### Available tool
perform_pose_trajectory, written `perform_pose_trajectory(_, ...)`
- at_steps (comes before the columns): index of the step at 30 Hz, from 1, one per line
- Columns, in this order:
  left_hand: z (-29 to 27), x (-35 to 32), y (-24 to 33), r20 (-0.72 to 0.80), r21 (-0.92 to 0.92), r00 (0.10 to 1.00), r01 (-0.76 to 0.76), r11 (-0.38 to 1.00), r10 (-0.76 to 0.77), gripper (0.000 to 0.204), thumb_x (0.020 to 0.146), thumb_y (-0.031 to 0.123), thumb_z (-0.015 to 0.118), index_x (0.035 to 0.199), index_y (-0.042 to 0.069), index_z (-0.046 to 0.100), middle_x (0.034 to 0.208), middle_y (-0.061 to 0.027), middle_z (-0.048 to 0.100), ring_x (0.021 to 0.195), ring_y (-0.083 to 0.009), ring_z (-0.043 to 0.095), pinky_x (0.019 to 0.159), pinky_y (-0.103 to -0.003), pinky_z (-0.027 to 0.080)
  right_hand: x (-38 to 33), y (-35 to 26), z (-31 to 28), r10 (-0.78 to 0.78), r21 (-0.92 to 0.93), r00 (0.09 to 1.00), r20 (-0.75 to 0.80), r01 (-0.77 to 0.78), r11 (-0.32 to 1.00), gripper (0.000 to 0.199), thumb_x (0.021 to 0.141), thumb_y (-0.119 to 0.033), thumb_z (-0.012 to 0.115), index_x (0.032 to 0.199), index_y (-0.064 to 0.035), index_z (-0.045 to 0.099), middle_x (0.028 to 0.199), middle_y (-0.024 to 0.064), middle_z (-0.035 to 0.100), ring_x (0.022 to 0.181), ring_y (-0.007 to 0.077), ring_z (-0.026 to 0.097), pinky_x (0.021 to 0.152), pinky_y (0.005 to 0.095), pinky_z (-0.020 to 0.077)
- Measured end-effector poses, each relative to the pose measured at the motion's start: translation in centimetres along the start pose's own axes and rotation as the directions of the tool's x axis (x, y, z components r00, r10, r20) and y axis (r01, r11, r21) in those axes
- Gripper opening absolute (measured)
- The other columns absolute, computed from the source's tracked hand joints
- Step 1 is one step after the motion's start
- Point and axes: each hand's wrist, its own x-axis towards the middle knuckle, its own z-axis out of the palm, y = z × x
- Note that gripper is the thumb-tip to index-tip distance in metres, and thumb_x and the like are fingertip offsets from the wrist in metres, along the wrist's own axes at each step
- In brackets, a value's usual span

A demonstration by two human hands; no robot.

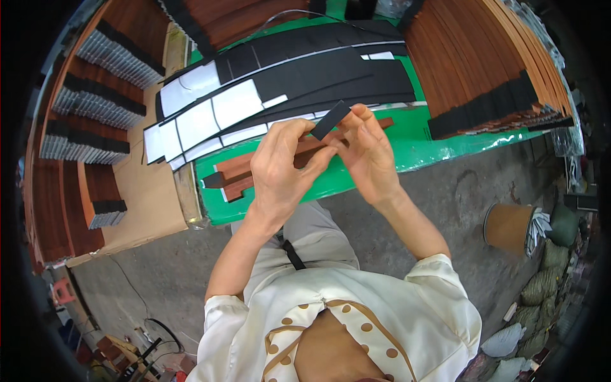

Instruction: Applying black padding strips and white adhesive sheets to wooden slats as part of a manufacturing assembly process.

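Above the front of the green table, I hold a small black rectangular piece [331,121] tilted between my hands. My left hand [278,167] is closed with its fingertips at the lower left end of the piece. The fingers of my right hand [371,156] pinch it at the upper right edge. Just beneath my hands lie reddish-brown wooden strips [237,170], partly hidden by them; one has a dark tip at its left end. Behind them, black sheets with white backing [226,109] are spread across the table in overlapping layers.
Stacks of brown boards with black ends stand on the right [478,60] and on a cardboard-covered surface [149,210] at the left. The green table [445,143] has its front edge near my legs. A brown round bin [508,228] stands on the floor at right, beside piled sacks.
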Motion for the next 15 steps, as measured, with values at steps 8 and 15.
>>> perform_pose_trajectory(8,3.1,-2.4,1.6,0.06,0.066,0.993,-0.102,0.993,0.098,0.029,0.064,-0.004,0.074,0.089,-0.002,0.06,0.082,-0.0101,0.062,0.07,-0.0197,0.061,0.059,-0.027,0.05,-5.8,-1.1,-4.2,-0.082,-0.154,0.984,-0.155,0.058,0.986,0.033,0.091,-0.018,0.056,0.119,-0.0075,0.044,0.117,0.0096,0.058,0.103,0.0182,0.057,0.094,0.0351,0.0429)
perform_pose_trajectory(15,5.7,-4.2,2.1,0.221,0.023,0.97,-0.112,0.993,0.104,0.03,0.059,-0.006,0.072,0.086,0.001,0.06,0.079,-0.0089,0.061,0.069,-0.0229,0.058,0.063,-0.032,0.046,-6.8,-6.0,-6.0,-0.419,-0.998,0.907,0.05,0.066,0.023,0.022,0.073,-0.003,0.07,0.095,-0.0059,0.067,0.099,0.0092,0.065,0.078,0.0225,0.065,0.067,0.0313,0.0531)
